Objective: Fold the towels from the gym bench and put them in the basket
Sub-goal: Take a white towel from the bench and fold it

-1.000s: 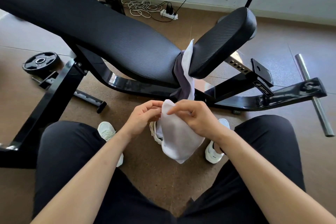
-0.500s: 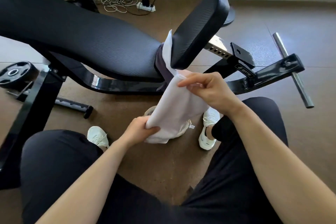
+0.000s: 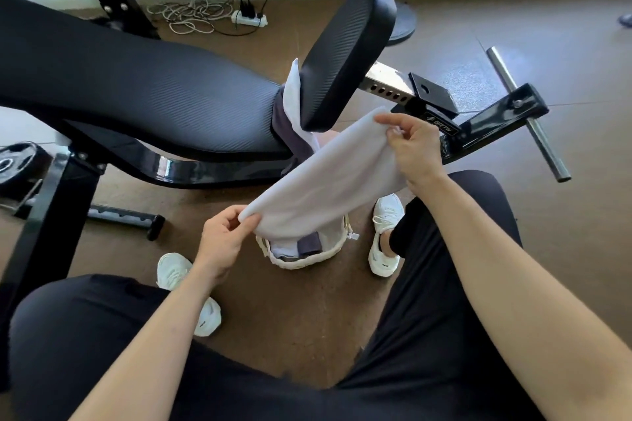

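Observation:
A white towel (image 3: 328, 181) is stretched slantwise between my hands, above the floor. My left hand (image 3: 222, 239) pinches its lower left end. My right hand (image 3: 413, 147) pinches the upper right end near the bench frame. Under the towel stands a woven cream basket (image 3: 307, 260) on the floor between my feet, holding a white and a grey folded towel. Another white towel (image 3: 294, 96) and a dark grey towel (image 3: 290, 133) hang in the gap between the black bench (image 3: 136, 96) back pad and its seat pad (image 3: 345, 51).
The bench's black steel frame (image 3: 496, 116) and a chrome bar (image 3: 526, 116) lie to the right. A weight plate (image 3: 13, 161) sits at the far left. A power strip (image 3: 249, 19) with coiled cables lies by the wall. My white shoes (image 3: 384, 232) flank the basket.
The bunched towel has been pulled out long: my right hand rose up and to the right, my left hand dropped down and left. The basket now shows beneath.

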{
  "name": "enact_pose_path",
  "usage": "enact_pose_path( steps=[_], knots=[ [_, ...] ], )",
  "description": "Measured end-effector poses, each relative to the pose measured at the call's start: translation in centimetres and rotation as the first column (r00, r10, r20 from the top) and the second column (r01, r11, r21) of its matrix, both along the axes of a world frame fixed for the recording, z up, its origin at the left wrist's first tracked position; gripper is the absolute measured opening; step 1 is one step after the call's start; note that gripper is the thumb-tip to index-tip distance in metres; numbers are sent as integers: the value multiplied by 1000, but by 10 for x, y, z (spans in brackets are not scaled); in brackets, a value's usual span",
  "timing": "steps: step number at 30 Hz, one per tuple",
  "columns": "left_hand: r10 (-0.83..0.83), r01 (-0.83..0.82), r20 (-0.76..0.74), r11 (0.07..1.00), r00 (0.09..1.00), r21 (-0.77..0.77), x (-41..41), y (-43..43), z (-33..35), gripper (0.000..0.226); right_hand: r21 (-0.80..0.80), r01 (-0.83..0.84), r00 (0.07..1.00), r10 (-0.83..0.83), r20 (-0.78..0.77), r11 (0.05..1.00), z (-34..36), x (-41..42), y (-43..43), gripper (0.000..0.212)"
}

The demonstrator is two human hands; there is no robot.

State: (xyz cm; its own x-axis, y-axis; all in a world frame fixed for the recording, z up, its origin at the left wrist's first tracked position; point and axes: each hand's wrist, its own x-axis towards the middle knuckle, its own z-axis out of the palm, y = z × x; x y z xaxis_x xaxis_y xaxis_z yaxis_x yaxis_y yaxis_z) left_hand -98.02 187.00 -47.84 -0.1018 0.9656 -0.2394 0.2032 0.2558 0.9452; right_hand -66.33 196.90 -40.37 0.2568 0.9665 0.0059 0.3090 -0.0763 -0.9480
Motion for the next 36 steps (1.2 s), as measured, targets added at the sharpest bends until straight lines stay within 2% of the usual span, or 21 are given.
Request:
enact_pose_path(
  steps=[5, 12, 20, 27, 30, 36],
  knots=[
    [90, -85, 142, 995, 986, -44, -6, 1, 4, 14, -39, -18, 999, 20, 47, 999, -4, -5, -1, 34],
    [176, -181, 65, 981, 982, 75, -9, 2, 15, 9, -60, -121, 990, 125, 69, 991, -8, -23, -14, 26],
    [118, -119, 17, 991, 993, 64, -3, 0, 22, 13, 6, -397, 885, 382, 265, 918, -27, -65, -29, 23],
    [142, -142, 14, 990, 990, 9, 3, -3, 24, 20, 47, -595, 795, 579, 180, 802, -34, -96, -44, 28],
    [130, -130, 16, 992, 991, 9, 7, -3, 26, 22, 66, -623, 779, 609, 149, 780, -36, -105, -47, 29],
    [79, -83, 85, 996, 993, 40, 15, -3, 30, 23, 52, -665, 739, 647, 187, 745, -38, -116, -52, 25]
  ],
)
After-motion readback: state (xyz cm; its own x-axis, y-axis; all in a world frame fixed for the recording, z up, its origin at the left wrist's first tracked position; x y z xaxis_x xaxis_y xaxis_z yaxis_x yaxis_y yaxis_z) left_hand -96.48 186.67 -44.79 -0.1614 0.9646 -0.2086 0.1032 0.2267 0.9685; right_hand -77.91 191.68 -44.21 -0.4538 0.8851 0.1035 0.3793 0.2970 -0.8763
